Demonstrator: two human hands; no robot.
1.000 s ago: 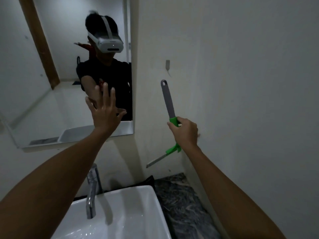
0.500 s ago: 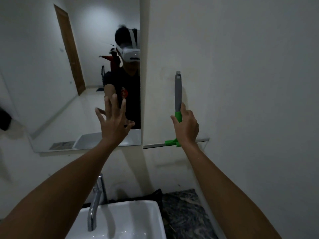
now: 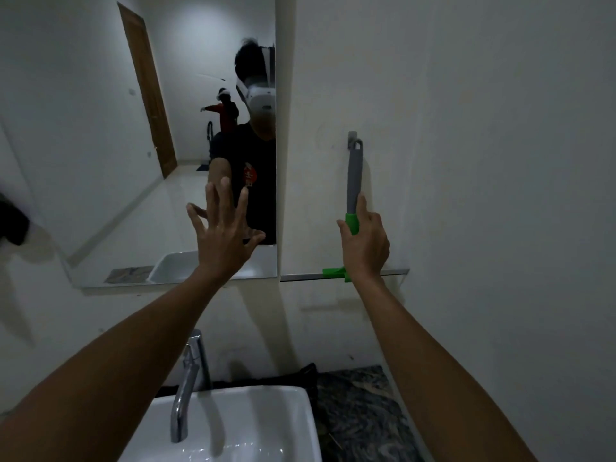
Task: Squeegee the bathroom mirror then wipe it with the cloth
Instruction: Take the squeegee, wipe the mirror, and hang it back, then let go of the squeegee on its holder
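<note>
The bathroom mirror fills the upper left of the wall. My left hand is raised in front of its lower right corner, fingers spread, holding nothing. My right hand grips the squeegee by the green part of its grey handle, against the white wall right of the mirror. The handle's top loop sits at a small wall hook. Its blade lies level, just below my hand. A dark cloth shows at the left edge.
A white sink with a chrome tap stands below the mirror. A dark marbled counter runs to the right of it. A side wall closes in on the right.
My right hand lifted the squeegee and turned its blade level, bringing the handle loop up to the wall hook. My view shifted left and up. The left hand stayed raised and open.
</note>
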